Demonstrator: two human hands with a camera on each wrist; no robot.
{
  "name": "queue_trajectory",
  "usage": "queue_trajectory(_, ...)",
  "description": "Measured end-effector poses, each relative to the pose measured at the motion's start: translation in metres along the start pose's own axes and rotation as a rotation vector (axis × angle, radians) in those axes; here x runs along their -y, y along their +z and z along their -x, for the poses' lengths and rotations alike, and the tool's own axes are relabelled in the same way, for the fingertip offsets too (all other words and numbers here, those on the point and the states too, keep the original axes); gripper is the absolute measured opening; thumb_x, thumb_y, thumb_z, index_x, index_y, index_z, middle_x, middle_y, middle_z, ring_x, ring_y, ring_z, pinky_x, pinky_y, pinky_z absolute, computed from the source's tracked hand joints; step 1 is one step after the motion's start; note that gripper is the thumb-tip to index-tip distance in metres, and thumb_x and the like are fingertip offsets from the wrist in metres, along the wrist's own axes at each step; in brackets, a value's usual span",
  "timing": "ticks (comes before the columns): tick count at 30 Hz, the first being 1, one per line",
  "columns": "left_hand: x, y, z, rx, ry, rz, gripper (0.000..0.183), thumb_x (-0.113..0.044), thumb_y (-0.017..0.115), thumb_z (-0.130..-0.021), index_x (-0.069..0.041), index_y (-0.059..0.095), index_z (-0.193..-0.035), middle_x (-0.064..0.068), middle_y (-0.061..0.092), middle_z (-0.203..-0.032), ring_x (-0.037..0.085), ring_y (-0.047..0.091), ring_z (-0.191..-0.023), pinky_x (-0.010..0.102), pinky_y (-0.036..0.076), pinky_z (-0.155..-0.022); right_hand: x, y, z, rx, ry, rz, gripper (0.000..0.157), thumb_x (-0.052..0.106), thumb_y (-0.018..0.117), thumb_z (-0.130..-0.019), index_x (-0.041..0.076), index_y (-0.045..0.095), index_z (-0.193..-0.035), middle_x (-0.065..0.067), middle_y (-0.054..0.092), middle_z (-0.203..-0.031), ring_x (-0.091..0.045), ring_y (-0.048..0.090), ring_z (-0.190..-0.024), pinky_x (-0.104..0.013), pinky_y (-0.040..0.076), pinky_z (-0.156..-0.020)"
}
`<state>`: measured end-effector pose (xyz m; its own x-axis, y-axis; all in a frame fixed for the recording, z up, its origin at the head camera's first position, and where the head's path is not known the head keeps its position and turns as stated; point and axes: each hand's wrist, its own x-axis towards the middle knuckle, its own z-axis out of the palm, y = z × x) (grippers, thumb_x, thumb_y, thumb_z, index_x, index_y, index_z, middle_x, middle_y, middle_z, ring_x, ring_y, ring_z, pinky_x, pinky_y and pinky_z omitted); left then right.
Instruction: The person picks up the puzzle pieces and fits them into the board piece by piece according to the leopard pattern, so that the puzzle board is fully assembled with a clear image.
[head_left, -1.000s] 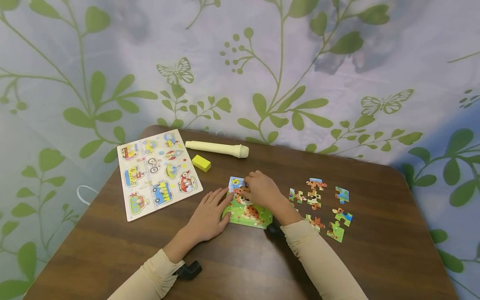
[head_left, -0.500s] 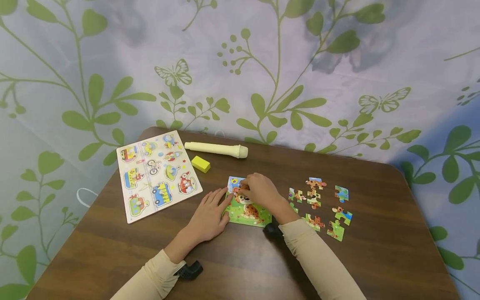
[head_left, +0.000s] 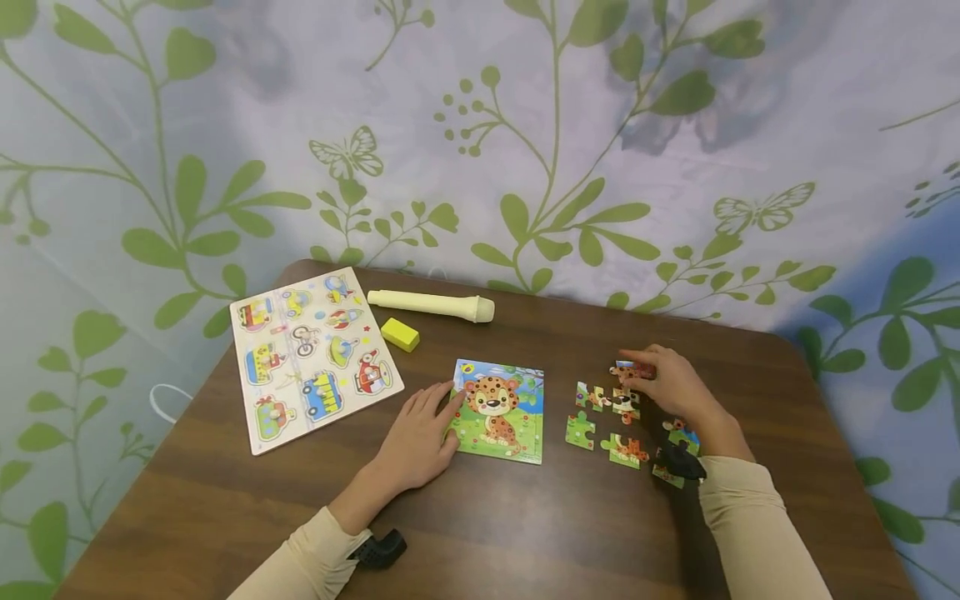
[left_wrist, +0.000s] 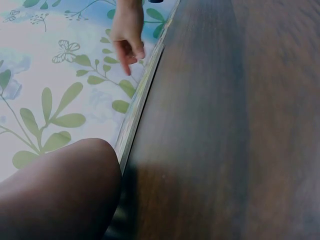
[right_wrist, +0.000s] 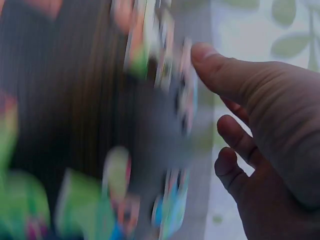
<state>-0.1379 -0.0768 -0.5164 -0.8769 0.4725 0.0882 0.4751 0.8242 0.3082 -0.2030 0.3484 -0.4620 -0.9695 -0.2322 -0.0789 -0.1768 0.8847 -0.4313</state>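
A square leopard puzzle board (head_left: 495, 408) lies on the table, its picture showing a spotted leopard cub on grass. My left hand (head_left: 416, 437) rests at its left edge, fingers extended and the fingertips over the border. Loose leopard jigsaw pieces lie to the right of the board. Among them, my right hand (head_left: 671, 387) hovers over the upper jigsaw piece (head_left: 625, 372), partly covering it. In the right wrist view, the blurred pieces sit just past the thumb (right_wrist: 225, 72), and the other fingers are bent apart from it.
A wooden vehicle puzzle board (head_left: 315, 358) lies at the left. Beside it are a yellow block (head_left: 401, 334) and a cream toy microphone (head_left: 431, 305) along the back edge. A patterned cloth (head_left: 465, 125) hangs behind the table (head_left: 480, 525).
My right hand has moved from the leopard board to the loose pieces on the right, uncovering the board's picture. The left hand stays at the board's left edge.
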Motion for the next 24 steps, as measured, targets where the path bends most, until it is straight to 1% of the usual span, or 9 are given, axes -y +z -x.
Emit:
queue_trajectory(2, 0.001, 0.000, 0.001, 0.002, -0.003, -0.003, 0.061, -0.027, 0.048, -0.099, -0.018, 0.039, -0.159, 0.011, 0.036, -0.163, 0.030, 0.033, -0.151, 0.054, 0.028, -0.123, -0.017, -0.003, 0.003, 0.034, 0.019, 0.004, 0.057, 0.022, 0.073, -0.095, 0.006, 0.056, -0.146, -0.014, 0.061, -0.108, -0.025, 0.057, -0.086, -0.040, 0.045, -0.073)
queue_trajectory(4, 0.001, 0.000, 0.001, 0.006, -0.003, 0.000, 0.061, -0.028, 0.047, -0.099, -0.018, 0.039, -0.159, 0.011, 0.036, -0.163, 0.030, 0.033, -0.151, 0.054, 0.028, -0.123, -0.029, -0.005, 0.004, 0.051, 0.034, 0.004, 0.059, 0.023, 0.074, -0.094, 0.005, 0.055, -0.147, -0.018, 0.061, -0.112, -0.033, 0.060, -0.094, -0.047, 0.048, -0.078)
queue_trajectory(6, 0.001, 0.000, 0.001, 0.008, -0.003, 0.002, 0.061, -0.028, 0.047, -0.100, -0.019, 0.038, -0.159, 0.011, 0.035, -0.163, 0.030, 0.033, -0.151, 0.054, 0.027, -0.124, -0.034, -0.007, 0.004, 0.056, 0.041, 0.001, 0.060, 0.025, 0.075, -0.094, 0.004, 0.055, -0.146, -0.021, 0.061, -0.116, -0.038, 0.061, -0.100, -0.051, 0.049, -0.081)
queue_trajectory(9, 0.001, -0.001, 0.000, 0.003, -0.005, 0.001, 0.060, -0.029, 0.046, -0.100, -0.018, 0.039, -0.159, 0.010, 0.035, -0.163, 0.029, 0.033, -0.152, 0.053, 0.027, -0.124, -0.034, -0.010, 0.003, 0.069, 0.056, 0.004, 0.060, 0.029, 0.074, -0.094, 0.003, 0.056, -0.145, -0.024, 0.060, -0.124, -0.045, 0.059, -0.110, -0.057, 0.049, -0.086)
queue_trajectory(10, 0.001, -0.001, 0.000, 0.002, -0.006, 0.002, 0.060, -0.029, 0.047, -0.100, -0.018, 0.039, -0.159, 0.010, 0.035, -0.163, 0.029, 0.033, -0.152, 0.053, 0.027, -0.124, -0.034, -0.011, 0.003, 0.073, 0.055, 0.011, 0.060, 0.030, 0.075, -0.094, 0.003, 0.057, -0.144, -0.025, 0.060, -0.123, -0.045, 0.060, -0.108, -0.056, 0.049, -0.084)
queue_trajectory(13, 0.001, 0.000, 0.000, -0.006, -0.002, 0.007, 0.060, -0.029, 0.047, -0.100, -0.018, 0.039, -0.159, 0.011, 0.036, -0.163, 0.030, 0.033, -0.151, 0.053, 0.027, -0.124, -0.034, -0.012, 0.002, 0.085, 0.050, 0.037, 0.057, 0.033, 0.074, -0.094, 0.003, 0.060, -0.141, -0.026, 0.060, -0.123, -0.046, 0.060, -0.108, -0.058, 0.049, -0.084)
queue_trajectory(18, 0.002, 0.000, 0.000, -0.018, -0.001, 0.017, 0.061, -0.028, 0.047, -0.099, -0.019, 0.039, -0.159, 0.011, 0.037, -0.162, 0.030, 0.034, -0.151, 0.053, 0.027, -0.124, -0.034, -0.010, 0.002, 0.047, 0.011, 0.078, 0.049, 0.030, 0.074, -0.094, 0.003, 0.066, -0.134, -0.018, 0.063, -0.107, -0.036, 0.060, -0.095, -0.053, 0.049, -0.079)
queue_trajectory(20, 0.002, 0.000, 0.000, -0.025, -0.001, 0.023, 0.061, -0.028, 0.048, -0.099, -0.019, 0.040, -0.158, 0.011, 0.038, -0.161, 0.031, 0.035, -0.150, 0.054, 0.027, -0.123, -0.034, -0.008, 0.003, 0.032, -0.005, 0.104, 0.046, 0.029, 0.074, -0.094, 0.002, 0.067, -0.131, -0.015, 0.063, -0.103, -0.034, 0.058, -0.094, -0.052, 0.048, -0.079)
queue_trajectory(24, 0.001, 0.001, -0.001, -0.017, -0.004, 0.023, 0.061, -0.028, 0.048, -0.099, -0.018, 0.041, -0.158, 0.011, 0.037, -0.161, 0.030, 0.035, -0.150, 0.054, 0.028, -0.123, -0.033, -0.005, 0.004, 0.019, -0.030, 0.166, 0.045, 0.031, 0.071, -0.096, 0.000, 0.066, -0.129, -0.015, 0.062, -0.102, -0.035, 0.056, -0.099, -0.053, 0.048, -0.080)
